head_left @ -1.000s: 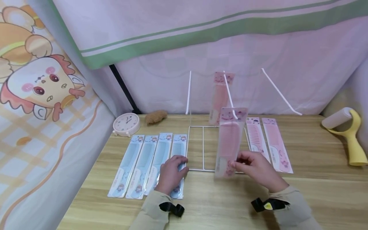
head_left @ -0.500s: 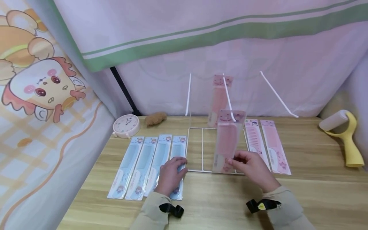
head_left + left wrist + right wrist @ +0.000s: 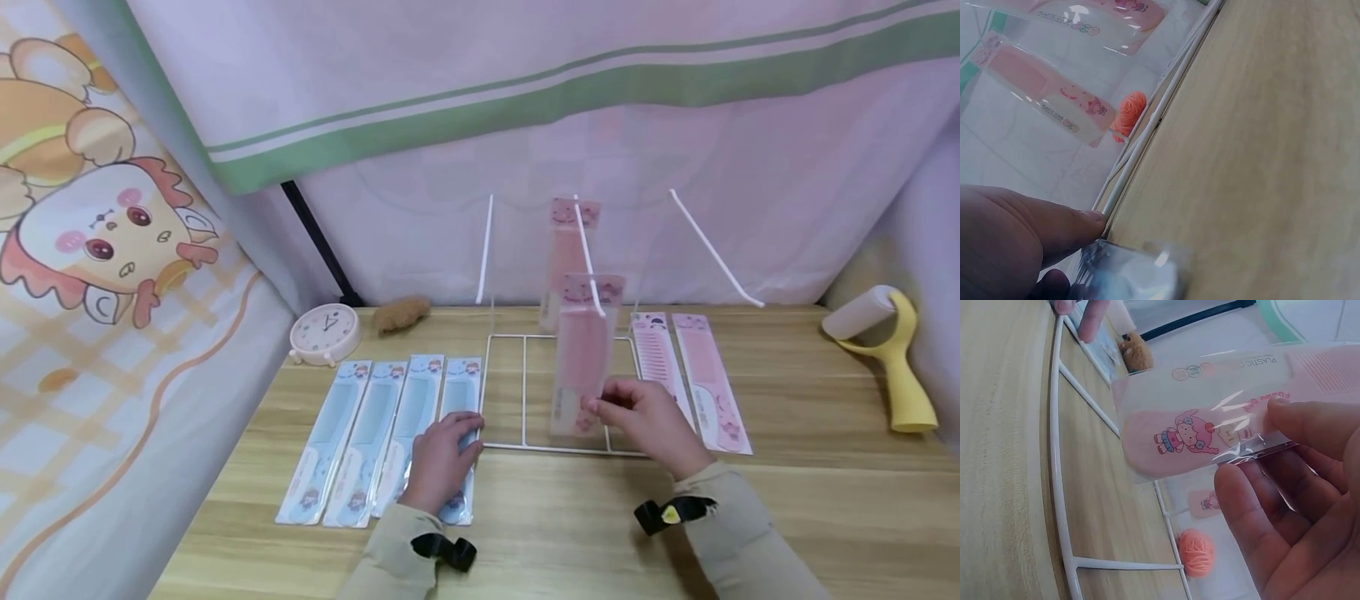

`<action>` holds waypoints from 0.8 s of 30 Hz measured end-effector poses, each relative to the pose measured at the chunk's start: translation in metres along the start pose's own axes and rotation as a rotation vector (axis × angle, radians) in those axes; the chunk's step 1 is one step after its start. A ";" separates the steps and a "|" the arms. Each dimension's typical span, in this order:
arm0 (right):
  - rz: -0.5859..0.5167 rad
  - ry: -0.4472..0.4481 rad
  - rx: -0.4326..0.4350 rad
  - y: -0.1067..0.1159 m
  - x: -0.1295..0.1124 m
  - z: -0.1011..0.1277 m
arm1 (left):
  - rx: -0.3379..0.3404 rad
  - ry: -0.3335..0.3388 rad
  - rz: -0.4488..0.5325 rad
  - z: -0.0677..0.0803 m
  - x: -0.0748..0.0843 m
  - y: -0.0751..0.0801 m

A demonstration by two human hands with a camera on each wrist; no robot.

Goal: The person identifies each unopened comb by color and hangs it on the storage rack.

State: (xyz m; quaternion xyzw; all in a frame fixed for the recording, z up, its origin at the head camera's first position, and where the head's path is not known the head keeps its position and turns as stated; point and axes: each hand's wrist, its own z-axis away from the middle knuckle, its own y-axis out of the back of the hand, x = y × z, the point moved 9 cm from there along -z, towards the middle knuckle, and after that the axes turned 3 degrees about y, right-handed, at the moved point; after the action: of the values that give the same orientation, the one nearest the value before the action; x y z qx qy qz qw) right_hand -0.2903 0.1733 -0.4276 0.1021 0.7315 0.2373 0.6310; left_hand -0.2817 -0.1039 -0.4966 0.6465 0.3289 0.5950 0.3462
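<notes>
My right hand (image 3: 600, 408) pinches the bottom end of a packaged pink comb (image 3: 581, 354), which hangs upright on the middle hook (image 3: 587, 258) of a white wire rack (image 3: 522, 392). In the right wrist view the fingers (image 3: 1297, 425) pinch the pink comb's clear wrapper (image 3: 1204, 425). A second pink comb (image 3: 566, 242) hangs farther back on the same hook. My left hand (image 3: 442, 454) rests on the rightmost of several blue packaged combs (image 3: 459, 400) lying side by side. Its thumb (image 3: 1054, 228) touches the rack's base wire (image 3: 1147, 140).
Two more pink combs (image 3: 690, 375) lie flat to the right of the rack. At the back left of the wooden table (image 3: 825, 500) stand a small round clock (image 3: 325, 333) and a brown plush (image 3: 401, 314). A yellow lint roller (image 3: 888, 350) stands at the far right. Fabric curtains close in the back and left.
My right hand has slid the pink comb away from me along the middle hook, toward the comb hanging behind. The left hand has stayed on the blue comb.
</notes>
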 end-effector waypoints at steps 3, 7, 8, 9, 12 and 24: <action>0.002 -0.002 0.006 0.000 0.002 -0.004 | 0.003 0.004 0.003 0.000 -0.001 0.000; -0.005 0.000 0.013 -0.001 0.004 -0.010 | 0.012 -0.005 0.009 0.001 0.000 0.001; -0.008 0.003 0.014 -0.001 0.005 -0.012 | 0.015 -0.010 0.010 0.001 0.000 0.001; -0.015 0.005 0.016 -0.001 0.005 -0.013 | 0.018 -0.014 0.010 0.001 0.001 0.002; -0.025 0.004 0.014 -0.001 0.007 -0.018 | 0.016 -0.009 0.011 0.001 0.000 0.002; -0.006 -0.014 0.002 0.001 0.010 -0.037 | 0.037 -0.037 0.018 0.001 0.003 0.004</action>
State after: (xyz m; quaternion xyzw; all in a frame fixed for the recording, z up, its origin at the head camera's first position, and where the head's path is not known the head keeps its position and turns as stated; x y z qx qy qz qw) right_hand -0.3285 0.1704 -0.4331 0.1021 0.7274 0.2341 0.6369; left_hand -0.2803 -0.1038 -0.4915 0.6666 0.3275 0.5800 0.3346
